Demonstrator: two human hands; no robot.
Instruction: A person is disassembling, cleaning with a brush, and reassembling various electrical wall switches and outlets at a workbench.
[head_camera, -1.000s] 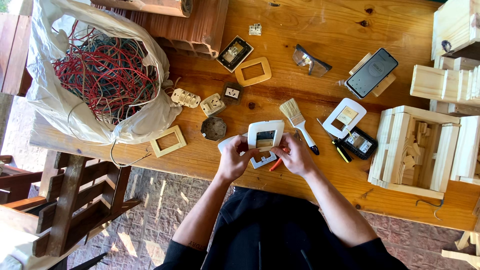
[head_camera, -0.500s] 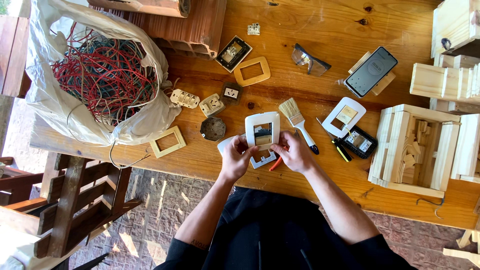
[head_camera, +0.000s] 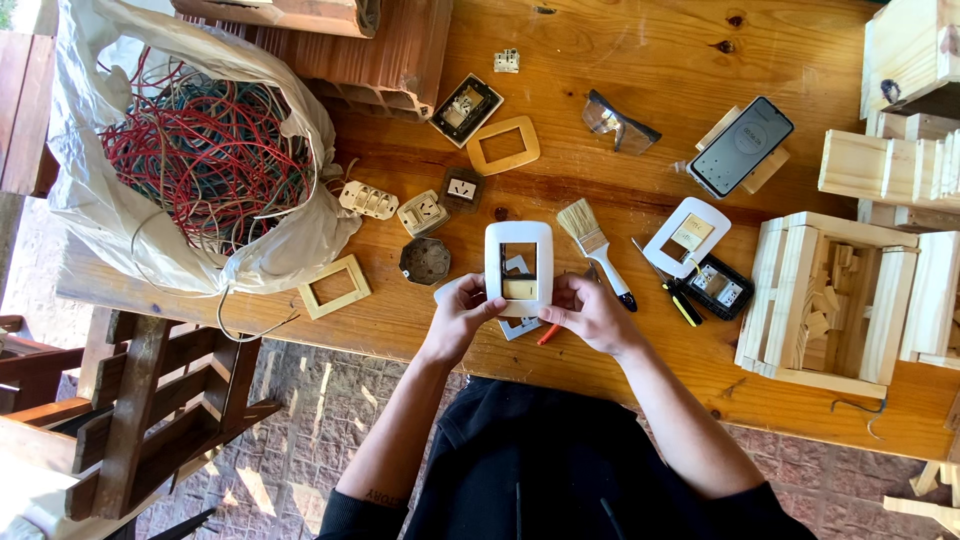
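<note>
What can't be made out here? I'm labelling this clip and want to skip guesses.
Head view only:
- Back of the white switch plate: faces away, held between left hand and right hand.
- Grey part under the hands: mostly covered by them.
- Plastic bag of wires: depths hidden by tangle.
- Wooden crate: contents shadowed.

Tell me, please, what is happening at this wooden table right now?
A person holds a white switch cover plate upright in both hands, the left hand on its left edge and the right hand on its right. A paintbrush lies just beside it. A bag of tangled wires, loose switch parts and a phone lie around on the table.
</note>
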